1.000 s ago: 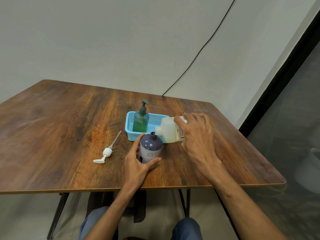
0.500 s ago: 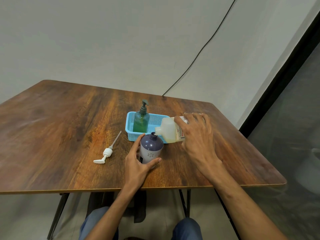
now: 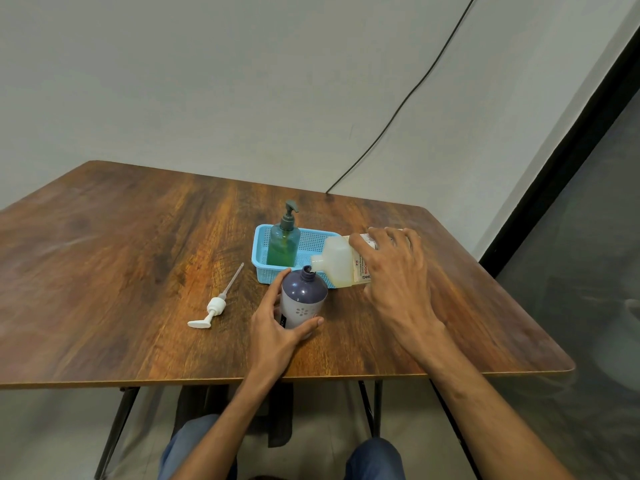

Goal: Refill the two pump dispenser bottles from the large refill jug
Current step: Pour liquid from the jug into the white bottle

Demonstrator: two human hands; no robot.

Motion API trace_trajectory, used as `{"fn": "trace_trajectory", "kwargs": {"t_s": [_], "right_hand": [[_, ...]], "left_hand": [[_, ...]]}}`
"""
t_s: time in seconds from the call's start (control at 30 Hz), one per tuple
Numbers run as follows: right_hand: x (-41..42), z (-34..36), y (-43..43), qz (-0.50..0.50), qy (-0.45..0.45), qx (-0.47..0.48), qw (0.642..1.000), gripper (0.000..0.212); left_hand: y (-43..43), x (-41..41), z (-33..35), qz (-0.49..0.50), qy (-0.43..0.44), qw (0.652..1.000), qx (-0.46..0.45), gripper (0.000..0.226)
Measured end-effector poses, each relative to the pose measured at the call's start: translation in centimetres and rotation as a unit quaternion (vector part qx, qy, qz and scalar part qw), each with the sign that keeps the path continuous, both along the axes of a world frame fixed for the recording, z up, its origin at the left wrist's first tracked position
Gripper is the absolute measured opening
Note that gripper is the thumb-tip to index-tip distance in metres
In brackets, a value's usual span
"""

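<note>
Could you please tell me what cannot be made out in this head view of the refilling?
Head view:
Fill level in the purple bottle: its opaque wall hides it.
Any stream from the refill jug spout into the bottle's mouth: too small.
Jug's rear and most of its label: under the right hand.
Bottle's lower left side: behind the left hand.

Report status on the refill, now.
Left hand grips purple bottle. Right hand holds jug tipped, spout at bottle mouth. Loose pump lies aside, nothing blocking.
</note>
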State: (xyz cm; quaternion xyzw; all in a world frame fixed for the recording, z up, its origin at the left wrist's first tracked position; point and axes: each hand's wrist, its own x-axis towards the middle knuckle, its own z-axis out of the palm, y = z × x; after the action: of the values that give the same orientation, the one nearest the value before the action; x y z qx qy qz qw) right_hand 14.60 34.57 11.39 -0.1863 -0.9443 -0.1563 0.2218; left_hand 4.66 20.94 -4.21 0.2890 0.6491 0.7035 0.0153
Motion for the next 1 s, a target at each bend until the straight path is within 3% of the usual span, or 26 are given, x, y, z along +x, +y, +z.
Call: {"fn": "trace_trajectory", "kwargs": {"t_s": [1.0], "right_hand": [[-0.03,0.49,-0.17,-0.006,-0.018,0.021,1.000,0.066]], "left_hand": [[-0.17,0.05,0.26,-0.012,-0.007,1.000,0.007,0.103]]}}
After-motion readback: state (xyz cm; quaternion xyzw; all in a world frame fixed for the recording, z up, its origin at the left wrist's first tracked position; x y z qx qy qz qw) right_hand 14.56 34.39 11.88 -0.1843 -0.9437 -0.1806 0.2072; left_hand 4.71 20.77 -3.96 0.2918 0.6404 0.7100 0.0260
